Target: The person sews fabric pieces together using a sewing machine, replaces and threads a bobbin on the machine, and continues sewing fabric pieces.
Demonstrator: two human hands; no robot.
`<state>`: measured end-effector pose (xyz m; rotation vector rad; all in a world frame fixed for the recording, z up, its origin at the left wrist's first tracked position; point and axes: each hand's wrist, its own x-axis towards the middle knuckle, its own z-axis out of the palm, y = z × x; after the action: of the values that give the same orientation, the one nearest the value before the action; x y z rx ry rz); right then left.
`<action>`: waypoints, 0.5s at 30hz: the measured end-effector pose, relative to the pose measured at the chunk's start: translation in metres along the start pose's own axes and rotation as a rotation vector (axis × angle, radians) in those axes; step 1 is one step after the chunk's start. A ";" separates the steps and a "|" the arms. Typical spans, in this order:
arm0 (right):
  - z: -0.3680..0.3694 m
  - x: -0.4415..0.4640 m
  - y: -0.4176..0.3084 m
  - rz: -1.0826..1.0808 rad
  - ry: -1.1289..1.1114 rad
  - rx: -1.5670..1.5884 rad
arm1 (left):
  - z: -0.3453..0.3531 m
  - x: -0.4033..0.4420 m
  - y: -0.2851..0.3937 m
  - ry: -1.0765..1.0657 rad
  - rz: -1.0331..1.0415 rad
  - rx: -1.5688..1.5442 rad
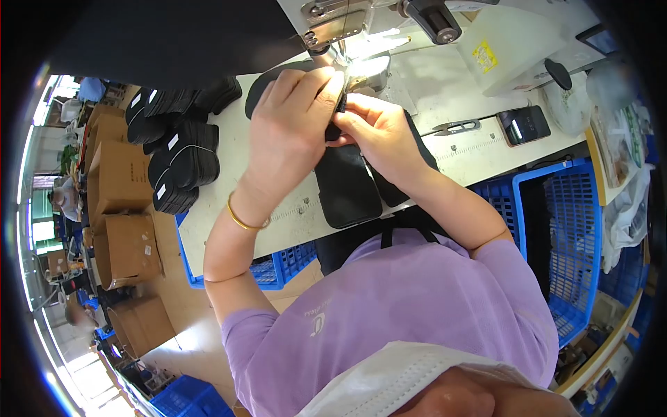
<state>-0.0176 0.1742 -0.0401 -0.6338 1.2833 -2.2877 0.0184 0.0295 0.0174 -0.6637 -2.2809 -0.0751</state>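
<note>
At the lit needle area of the sewing machine (pixel 335 28), my left hand (pixel 295 121) is closed with its fingertips pinched on the edge of a black fabric piece. My right hand (pixel 383 135) grips the same piece just to the right, thumb and fingers pressed together. Much of the held edge is hidden by my fingers. A flat black piece with rounded corners (pixel 347 187) hangs below my hands toward the table's front edge, and another dark piece lies beside it. Behind my left hand, part of a rounded black piece (pixel 258 97) shows.
Banded stacks of black pieces (pixel 184 156) with white labels stand at the table's left. Thread snips (pixel 456 127) and a phone (pixel 524 125) lie on the right. Blue crates (pixel 573 243) sit below the table; cardboard boxes (pixel 125 177) stand on the left, with people farther back.
</note>
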 end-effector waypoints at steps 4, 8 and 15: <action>-0.012 -0.007 -0.014 0.020 -0.041 -0.112 | 0.010 -0.005 0.021 0.016 -0.107 0.022; -0.023 -0.012 -0.023 0.018 -0.044 -0.289 | 0.020 -0.008 0.042 0.026 -0.216 0.054; -0.033 -0.027 -0.040 0.153 -0.083 -0.324 | 0.022 -0.035 0.045 0.250 -0.122 -0.100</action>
<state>-0.0211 0.2305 -0.0251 -0.7019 1.6177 -1.9279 0.0464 0.0584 -0.0291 -0.5337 -2.0837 -0.3148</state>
